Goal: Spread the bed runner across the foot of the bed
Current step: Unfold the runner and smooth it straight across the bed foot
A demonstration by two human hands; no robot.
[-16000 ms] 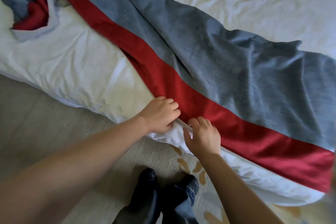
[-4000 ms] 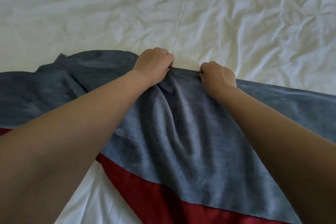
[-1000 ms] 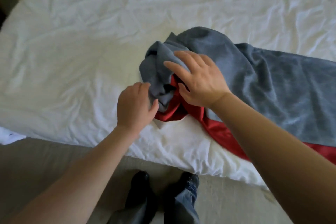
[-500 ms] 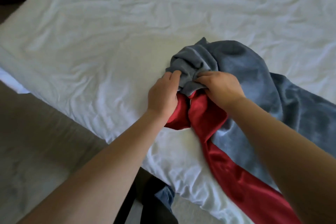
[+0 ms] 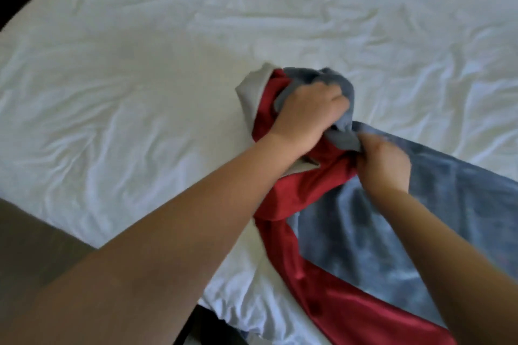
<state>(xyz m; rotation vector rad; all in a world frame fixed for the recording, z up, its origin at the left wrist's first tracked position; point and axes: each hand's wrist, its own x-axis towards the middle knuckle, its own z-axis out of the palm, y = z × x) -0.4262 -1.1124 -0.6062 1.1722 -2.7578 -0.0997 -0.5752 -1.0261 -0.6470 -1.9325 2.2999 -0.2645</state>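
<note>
Left hand (image 5: 308, 116) is gripping the bunched end of the runner (image 5: 364, 232) in a closed fist; right hand (image 5: 384, 166) is pinching its grey edge just beside that bunch. Both forearms are extending toward the runner.

Grey-and-red bed runner (image 5: 364, 232) with pale backing, white sheet (image 5: 126, 78).

A bunched end of the grey-and-red bed runner (image 5: 378, 235) is gripped by the left hand (image 5: 305, 115) and pinched by the right hand (image 5: 382, 165) over the wrinkled white bed (image 5: 126, 78).

I'm in a bedroom: a wide bed (image 5: 117, 109) under a creased white sheet (image 5: 364, 22), with dark floor (image 5: 30, 246) beside it.
</note>
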